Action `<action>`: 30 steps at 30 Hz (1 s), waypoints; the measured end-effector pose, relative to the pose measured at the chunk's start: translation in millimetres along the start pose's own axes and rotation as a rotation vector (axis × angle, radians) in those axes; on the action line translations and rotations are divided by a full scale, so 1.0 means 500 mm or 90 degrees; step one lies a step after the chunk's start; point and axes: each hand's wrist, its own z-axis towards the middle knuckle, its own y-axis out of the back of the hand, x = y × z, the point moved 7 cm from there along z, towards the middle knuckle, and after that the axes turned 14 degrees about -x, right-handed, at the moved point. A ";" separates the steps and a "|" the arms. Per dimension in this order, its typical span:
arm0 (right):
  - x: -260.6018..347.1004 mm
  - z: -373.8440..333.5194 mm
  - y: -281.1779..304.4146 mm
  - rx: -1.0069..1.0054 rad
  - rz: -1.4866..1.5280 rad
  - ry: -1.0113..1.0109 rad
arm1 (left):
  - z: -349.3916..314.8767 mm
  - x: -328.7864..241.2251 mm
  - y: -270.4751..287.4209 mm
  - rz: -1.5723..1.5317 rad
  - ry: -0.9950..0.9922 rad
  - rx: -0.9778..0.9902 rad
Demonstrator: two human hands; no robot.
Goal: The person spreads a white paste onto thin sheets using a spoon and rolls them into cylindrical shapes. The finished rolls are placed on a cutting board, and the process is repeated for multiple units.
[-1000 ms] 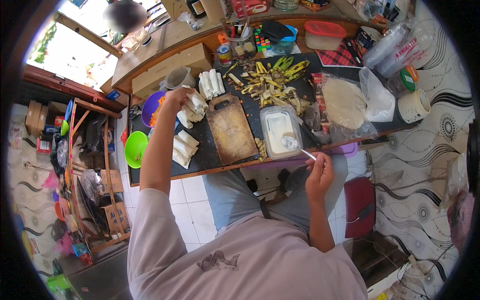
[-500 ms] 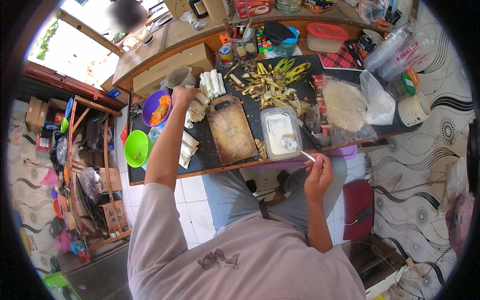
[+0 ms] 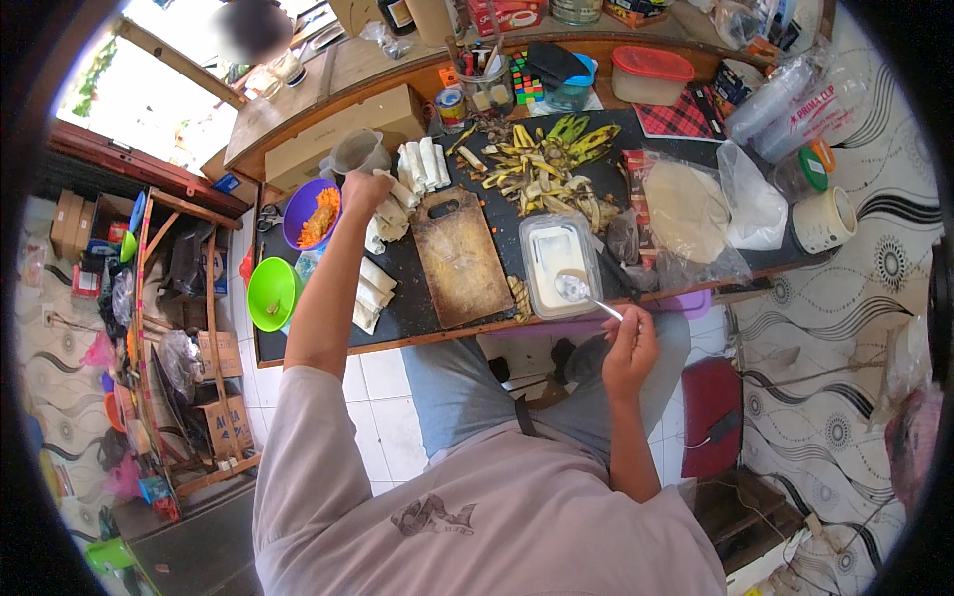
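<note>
My right hand (image 3: 630, 348) grips a metal spoon (image 3: 602, 306), its bowl dipped into the white paste in a clear plastic tub (image 3: 534, 304) at the table's front edge. My left hand (image 3: 366, 191) is stretched to the far left, fingers closed, against a translucent plastic cup (image 3: 360, 151) and beside white wrapped rolls (image 3: 395, 214); what it holds is hidden. Further rolls (image 3: 372, 295) lie nearer me, right of my forearm. A worn wooden cutting board (image 3: 461, 260) lies between my hands. Left of my left arm stands a purple bowl (image 3: 294, 221) with orange shreds.
A lime-green bowl (image 3: 274, 288) stands at the left edge. Banana peels (image 3: 547, 174) heap behind the tub. To the right are round wrapper sheets (image 3: 684, 211) on plastic, a white plastic bag (image 3: 750, 204) and a red-lidded container (image 3: 651, 74). A cardboard box (image 3: 348, 124) lies along the back.
My right hand and the spoon have shifted slightly left within the tub. My left hand stays by the cup and rolls almost unmoved.
</note>
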 end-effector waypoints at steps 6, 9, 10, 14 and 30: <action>-0.003 0.000 0.000 0.000 -0.010 0.002 | 0.023 0.022 -0.002 -0.003 -0.042 -0.042; -0.007 -0.001 0.003 -0.004 -0.010 -0.003 | 0.013 0.009 0.017 -0.042 -0.124 -0.019; -0.008 -0.001 0.002 -0.003 -0.008 -0.006 | 0.001 0.008 0.033 -0.075 -0.123 -0.038; -0.008 -0.002 -0.003 0.005 -0.005 -0.025 | -0.019 0.026 0.074 -0.142 -0.129 -0.138; 0.000 0.007 -0.017 0.018 -0.005 -0.016 | -0.151 -0.079 0.061 0.323 -0.616 -0.250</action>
